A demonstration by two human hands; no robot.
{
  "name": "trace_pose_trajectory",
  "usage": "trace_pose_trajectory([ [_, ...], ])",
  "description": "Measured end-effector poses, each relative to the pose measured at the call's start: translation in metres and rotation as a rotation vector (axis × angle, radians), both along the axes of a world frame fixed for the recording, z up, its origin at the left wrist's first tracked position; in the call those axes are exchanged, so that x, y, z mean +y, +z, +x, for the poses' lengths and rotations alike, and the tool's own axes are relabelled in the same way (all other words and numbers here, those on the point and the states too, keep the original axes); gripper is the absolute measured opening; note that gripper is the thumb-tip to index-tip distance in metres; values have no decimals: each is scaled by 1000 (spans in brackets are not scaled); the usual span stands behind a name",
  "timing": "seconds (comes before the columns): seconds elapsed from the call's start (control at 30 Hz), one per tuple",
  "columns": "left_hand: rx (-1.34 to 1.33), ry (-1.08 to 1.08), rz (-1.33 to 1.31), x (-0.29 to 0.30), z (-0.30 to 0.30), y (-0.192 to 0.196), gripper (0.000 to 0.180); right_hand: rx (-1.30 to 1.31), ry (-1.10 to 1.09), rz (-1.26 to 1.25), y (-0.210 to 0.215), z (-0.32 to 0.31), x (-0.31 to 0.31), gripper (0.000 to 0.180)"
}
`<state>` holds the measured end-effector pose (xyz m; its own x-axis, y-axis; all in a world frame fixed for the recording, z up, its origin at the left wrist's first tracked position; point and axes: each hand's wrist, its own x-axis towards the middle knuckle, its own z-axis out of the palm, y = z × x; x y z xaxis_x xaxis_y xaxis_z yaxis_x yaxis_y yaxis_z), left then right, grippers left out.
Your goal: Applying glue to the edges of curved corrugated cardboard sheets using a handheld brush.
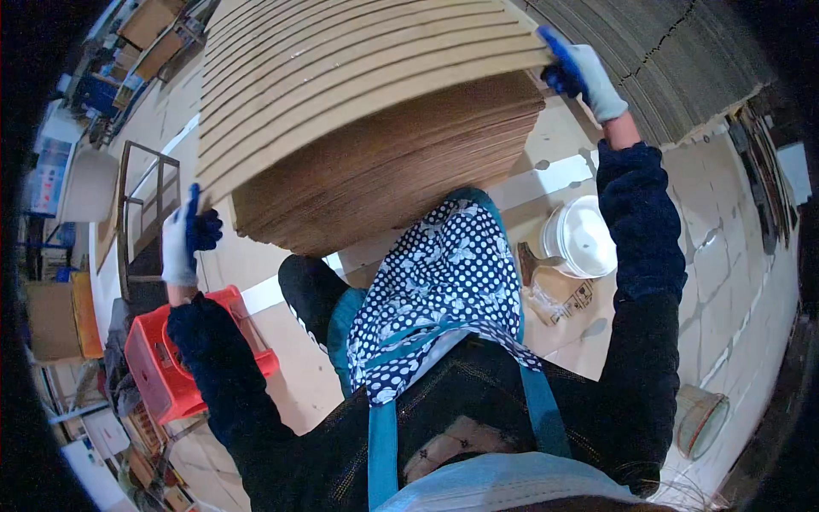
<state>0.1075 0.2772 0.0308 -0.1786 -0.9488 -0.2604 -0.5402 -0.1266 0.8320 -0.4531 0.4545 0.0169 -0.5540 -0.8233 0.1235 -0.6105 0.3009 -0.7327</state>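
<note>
A wide tan cardboard sheet [358, 77], crossed by several dark parallel lines, lies tilted over a tall stack of brown cardboard [401, 162]. My left hand [189, 235], in a white glove with blue fingers, is closed at the sheet's near left corner, with one finger pointing up along the edge. At the near right corner, my right hand [580, 77] in a matching glove grips the edge. A gap shows between the sheet's near edge and the stack below. The sheet's far edge runs out of view.
A white bucket [587, 239] stands right of my knees, beside a clear plastic bag [559, 299]. Left of me are a red plastic stool [158, 363] and a metal frame [128, 222]. A large grey board stack [682, 60] rises at the far right. A round container [704, 421] sits lower right.
</note>
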Motion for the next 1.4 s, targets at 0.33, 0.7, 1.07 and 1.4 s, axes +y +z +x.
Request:
trace_pose_trajectory([
  [0.33,18,72,-484,-4,0,-85,32,823,-106,-419,-100,-11,-39,33],
  [0.7,-104,64,-514,-40,-6,-99,16,643,-322,146,-73,7,-57,51],
  [1.07,60,51,-187,-53,0,-95,15,563,-306,270,-75,4,-62,57],
  [1.4,98,58,29,-19,46,-50,29,811,-284,272,-56,-41,-10,34],
])
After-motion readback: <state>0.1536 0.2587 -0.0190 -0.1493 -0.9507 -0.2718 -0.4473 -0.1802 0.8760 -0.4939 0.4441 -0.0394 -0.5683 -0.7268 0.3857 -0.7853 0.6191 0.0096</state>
